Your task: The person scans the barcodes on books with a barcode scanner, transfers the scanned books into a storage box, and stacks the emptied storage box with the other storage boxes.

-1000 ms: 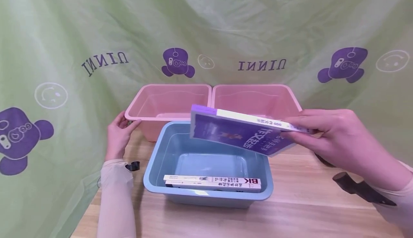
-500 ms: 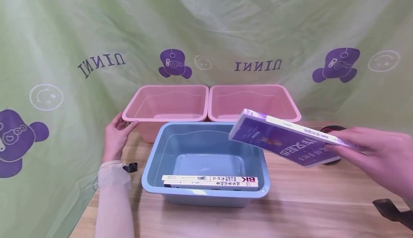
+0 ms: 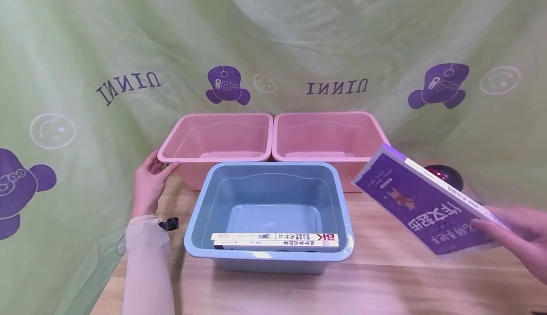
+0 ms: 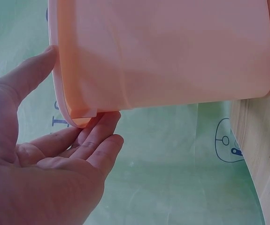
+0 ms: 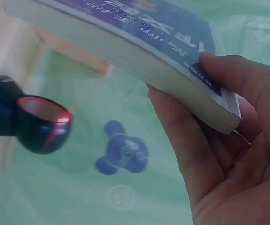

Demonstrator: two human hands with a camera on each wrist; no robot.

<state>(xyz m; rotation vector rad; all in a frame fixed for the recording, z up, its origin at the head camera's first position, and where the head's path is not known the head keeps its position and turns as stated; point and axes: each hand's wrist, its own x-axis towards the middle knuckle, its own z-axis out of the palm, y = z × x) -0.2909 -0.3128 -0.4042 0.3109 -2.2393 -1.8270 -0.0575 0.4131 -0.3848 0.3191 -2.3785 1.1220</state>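
My left hand (image 3: 148, 187) holds the left corner of the left pink bin (image 3: 213, 160). In the left wrist view the hand (image 4: 55, 159) has its thumb on the rim of the bin (image 4: 172, 51) and its fingers against the underside of the corner. At the right, my right hand (image 3: 521, 239) grips one end of a purple book (image 3: 420, 206), tilted in the air beyond the blue bin's right side. The right wrist view shows the hand (image 5: 238, 140) pinching the book (image 5: 111, 51), thumb on the cover and fingers beneath.
A blue bin (image 3: 269, 254) stands in front of two pink bins, the right one (image 3: 325, 159) beside the left. Several thin books (image 3: 275, 244) lie along its near wall. A round black object with a red glow (image 3: 448, 175) is behind the held book. A green curtain (image 3: 273, 30) hangs behind.
My right hand has carried the purple book rightward from above the blue bin, and the book now slants down more steeply to the right. My left hand remains at the pink bin's corner.
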